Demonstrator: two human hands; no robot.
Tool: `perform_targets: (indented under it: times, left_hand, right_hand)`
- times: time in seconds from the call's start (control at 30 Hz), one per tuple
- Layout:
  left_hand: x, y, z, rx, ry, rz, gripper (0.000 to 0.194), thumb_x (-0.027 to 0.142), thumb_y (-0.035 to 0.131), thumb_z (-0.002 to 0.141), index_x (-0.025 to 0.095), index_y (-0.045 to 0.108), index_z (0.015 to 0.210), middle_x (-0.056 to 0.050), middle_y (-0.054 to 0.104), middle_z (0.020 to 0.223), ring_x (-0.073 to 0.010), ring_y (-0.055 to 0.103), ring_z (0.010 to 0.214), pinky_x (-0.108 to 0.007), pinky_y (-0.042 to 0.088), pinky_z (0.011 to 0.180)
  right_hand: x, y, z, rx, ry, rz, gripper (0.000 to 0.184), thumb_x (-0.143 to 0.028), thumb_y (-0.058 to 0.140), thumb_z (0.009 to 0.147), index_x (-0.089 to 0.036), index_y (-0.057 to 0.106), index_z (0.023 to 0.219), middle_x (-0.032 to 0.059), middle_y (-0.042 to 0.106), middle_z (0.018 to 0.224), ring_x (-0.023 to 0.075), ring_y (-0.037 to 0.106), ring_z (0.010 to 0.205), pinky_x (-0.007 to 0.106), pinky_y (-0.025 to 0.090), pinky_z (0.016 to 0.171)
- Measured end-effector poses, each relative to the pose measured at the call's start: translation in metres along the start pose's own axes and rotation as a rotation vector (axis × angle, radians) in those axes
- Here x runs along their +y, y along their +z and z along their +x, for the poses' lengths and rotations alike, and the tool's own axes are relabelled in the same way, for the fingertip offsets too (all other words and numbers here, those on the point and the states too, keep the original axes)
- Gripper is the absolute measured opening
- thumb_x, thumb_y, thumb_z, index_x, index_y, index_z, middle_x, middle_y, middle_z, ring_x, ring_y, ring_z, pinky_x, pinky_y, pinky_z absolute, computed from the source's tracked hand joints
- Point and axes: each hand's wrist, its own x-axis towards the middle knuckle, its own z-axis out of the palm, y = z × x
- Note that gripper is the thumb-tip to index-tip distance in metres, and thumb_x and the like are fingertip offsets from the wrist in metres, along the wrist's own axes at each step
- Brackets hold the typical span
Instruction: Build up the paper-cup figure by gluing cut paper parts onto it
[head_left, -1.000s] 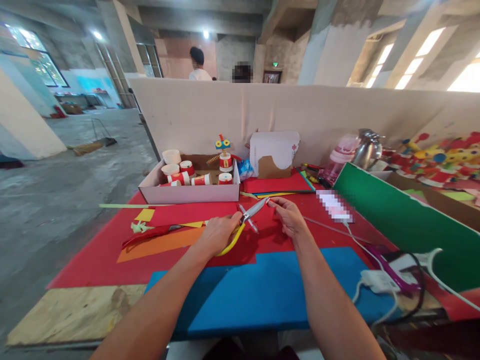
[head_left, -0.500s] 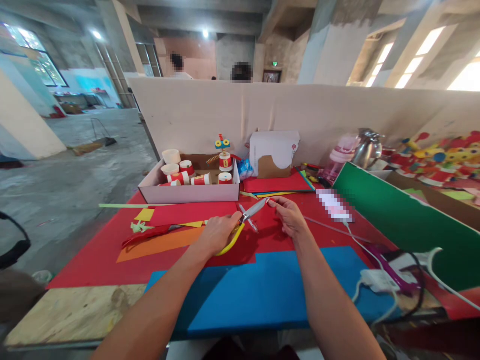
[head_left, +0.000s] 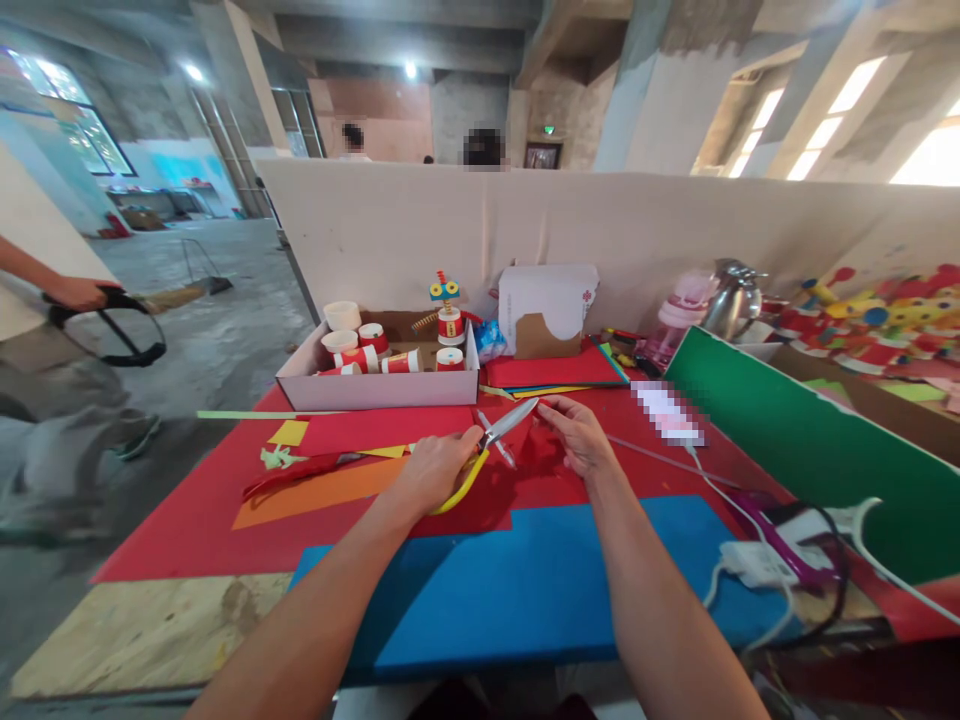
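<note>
My left hand (head_left: 433, 472) is closed round the yellow handles of a pair of scissors (head_left: 511, 422). The blades point up and to the right, over the red sheet, and look nearly together. Close to their tip, my right hand (head_left: 576, 432) is closed in a pinch. What its fingertips hold is too small to make out. Under the scissors a clear pen-like stick (head_left: 507, 455) lies on the red sheet. Left of my left hand rest a red-handled tool (head_left: 292, 474), an orange paper strip (head_left: 315, 492) and a yellow paper piece (head_left: 288, 432).
A white box (head_left: 379, 392) of paper cups and a cup figure stands behind. Coloured sheets (head_left: 555, 370) lie beside it. A blue sheet (head_left: 480, 590) covers the front edge. At right are a phone (head_left: 667, 410), cables and a green-sided box (head_left: 810, 460). A person (head_left: 45, 400) is at left.
A person holding a black looped handle has come further into view at the left. My hands and the scissors have hardly moved; the red bit at the blade tip shows less.
</note>
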Motion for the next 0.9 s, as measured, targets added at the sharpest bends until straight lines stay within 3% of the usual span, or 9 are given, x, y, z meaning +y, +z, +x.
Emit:
perform_targets:
  times: [0.37, 0.6, 0.9]
  left_hand:
    - [-0.004, 0.005, 0.003, 0.101, -0.082, -0.004, 0.023, 0.03, 0.034, 0.093, 0.021, 0.043, 0.112, -0.008, 0.067, 0.102, -0.0255, 0.067, 0.083, -0.029, 0.041, 0.06]
    - [-0.007, 0.013, 0.004, 0.106, -0.088, 0.034, 0.024, 0.027, 0.035, 0.09, 0.022, 0.043, 0.113, -0.008, 0.066, 0.101, -0.0263, 0.066, 0.083, -0.029, 0.041, 0.058]
    - [-0.006, 0.013, 0.004, 0.099, -0.083, 0.02, 0.024, 0.03, 0.035, 0.091, 0.023, 0.044, 0.112, -0.008, 0.066, 0.103, -0.0233, 0.066, 0.084, -0.026, 0.041, 0.06]
  right_hand:
    - [0.005, -0.004, 0.009, 0.125, -0.049, 0.059, 0.035, -0.039, 0.085, 0.046, -0.021, 0.07, 0.072, -0.003, 0.065, 0.06, 0.0094, 0.054, 0.053, 0.025, 0.044, 0.058]
    - [0.005, 0.003, 0.003, 0.069, -0.039, 0.119, 0.031, -0.034, 0.085, 0.046, -0.021, 0.067, 0.068, -0.0043, 0.065, 0.064, 0.008, 0.054, 0.056, 0.023, 0.045, 0.061]
    - [0.004, 0.01, -0.001, -0.007, -0.006, 0.16, 0.041, -0.038, 0.087, 0.042, -0.022, 0.061, 0.07, -0.0073, 0.062, 0.061, 0.0076, 0.056, 0.051, 0.024, 0.05, 0.061]
